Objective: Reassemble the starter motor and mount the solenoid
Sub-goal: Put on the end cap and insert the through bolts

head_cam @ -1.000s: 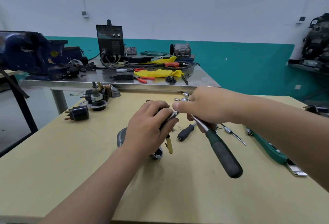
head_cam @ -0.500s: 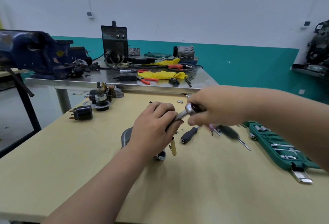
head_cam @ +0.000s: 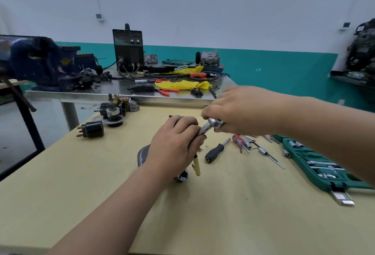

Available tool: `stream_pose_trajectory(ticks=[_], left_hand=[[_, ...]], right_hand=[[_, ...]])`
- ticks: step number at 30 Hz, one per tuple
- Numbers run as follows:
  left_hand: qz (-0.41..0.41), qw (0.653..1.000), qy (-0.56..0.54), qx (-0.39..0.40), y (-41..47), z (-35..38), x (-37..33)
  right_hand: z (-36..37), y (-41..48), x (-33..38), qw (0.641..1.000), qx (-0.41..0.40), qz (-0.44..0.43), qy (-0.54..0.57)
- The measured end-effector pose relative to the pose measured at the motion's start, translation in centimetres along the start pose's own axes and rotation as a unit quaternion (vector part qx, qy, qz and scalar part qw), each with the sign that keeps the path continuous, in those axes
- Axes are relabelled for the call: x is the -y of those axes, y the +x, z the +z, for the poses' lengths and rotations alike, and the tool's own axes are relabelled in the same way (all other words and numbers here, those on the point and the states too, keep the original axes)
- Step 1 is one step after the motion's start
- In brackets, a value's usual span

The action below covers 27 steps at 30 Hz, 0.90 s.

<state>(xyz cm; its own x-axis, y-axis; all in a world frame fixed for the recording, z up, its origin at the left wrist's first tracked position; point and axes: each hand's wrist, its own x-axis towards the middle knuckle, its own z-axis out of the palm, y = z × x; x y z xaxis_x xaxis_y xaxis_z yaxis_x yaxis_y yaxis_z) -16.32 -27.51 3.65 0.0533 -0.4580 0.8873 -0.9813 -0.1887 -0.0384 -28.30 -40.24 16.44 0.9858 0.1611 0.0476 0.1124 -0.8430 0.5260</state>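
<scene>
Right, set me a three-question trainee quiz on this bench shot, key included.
1. True or false: the green socket case lies open on the person's right.
2. What does the left hand grip? A. the starter motor B. a black-handled screwdriver C. a yellow cloth
3. Fill in: the right hand holds the shiny head of a ____ pointed at the motor.

Key: 1 true; 2 A; 3 ratchet.
</scene>
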Motion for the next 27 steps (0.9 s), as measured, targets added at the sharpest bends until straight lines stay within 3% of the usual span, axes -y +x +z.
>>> stream_pose_trajectory(ticks=[2, 4, 5, 6, 7, 9, 11, 12, 14, 15, 17, 18, 22, 27], left_hand=[[-0.006, 1.000, 0.002, 0.005, 0.1, -0.1, -0.1], [-0.014, 1.000, 0.002, 0.022, 0.3, -0.1, -0.1], [-0.016, 0.999, 0.005, 0.029, 0.5, -0.2, -0.1], [-0.017, 0.999, 0.009, 0.034, 0.6, -0.2, -0.1], [-0.015, 0.999, 0.010, 0.038, 0.6, -0.2, -0.1], [-0.011, 0.999, 0.010, 0.038, 0.4, -0.2, -0.2], [-0.013, 0.999, 0.008, 0.036, 0.2, -0.4, -0.4], [-0.015, 0.999, 0.004, 0.036, 0.2, -0.4, -0.5], [-0.017, 0.999, 0.012, 0.036, 0.4, -0.5, -0.6], [-0.018, 0.999, 0.018, 0.041, 0.4, -0.5, -0.6], [-0.024, 0.998, 0.019, 0.052, 0.4, -0.5, -0.7], [-0.028, 0.998, 0.018, 0.053, 0.5, -0.5, -0.8], [-0.045, 0.997, 0.030, 0.051, 0.6, -0.5, -1.0], [-0.018, 0.998, 0.024, 0.056, 0.5, -0.6, -0.5]], right_hand=[[-0.2, 0.1, 0.4, 0.988, 0.064, 0.087, 0.109], [0.2, 0.1, 0.9, 0.931, 0.139, 0.200, 0.271], [0.4, 0.0, 0.9, 0.914, 0.141, 0.226, 0.306], [0.6, 0.0, 0.8, 0.919, 0.129, 0.219, 0.302], [0.9, 0.1, 0.6, 0.944, 0.110, 0.182, 0.253], [0.9, 0.2, 0.0, 0.996, 0.053, 0.061, 0.047], [0.9, 0.5, -0.6, 0.994, -0.003, -0.042, -0.097], [0.9, 0.6, -0.8, 0.995, -0.003, -0.044, -0.092], [0.8, 0.4, -0.4, 0.997, 0.054, 0.034, 0.051], [0.9, 0.4, 0.0, 0.979, 0.087, 0.086, 0.166], [1.1, 0.5, 0.9, 0.897, 0.090, 0.194, 0.386], [0.9, 0.9, 1.1, 0.871, 0.071, 0.229, 0.430], [-1.3, 2.3, 1.1, 0.948, 0.127, 0.121, 0.266], [-1.8, 1.3, 1.0, 0.984, 0.134, 0.035, 0.109]])
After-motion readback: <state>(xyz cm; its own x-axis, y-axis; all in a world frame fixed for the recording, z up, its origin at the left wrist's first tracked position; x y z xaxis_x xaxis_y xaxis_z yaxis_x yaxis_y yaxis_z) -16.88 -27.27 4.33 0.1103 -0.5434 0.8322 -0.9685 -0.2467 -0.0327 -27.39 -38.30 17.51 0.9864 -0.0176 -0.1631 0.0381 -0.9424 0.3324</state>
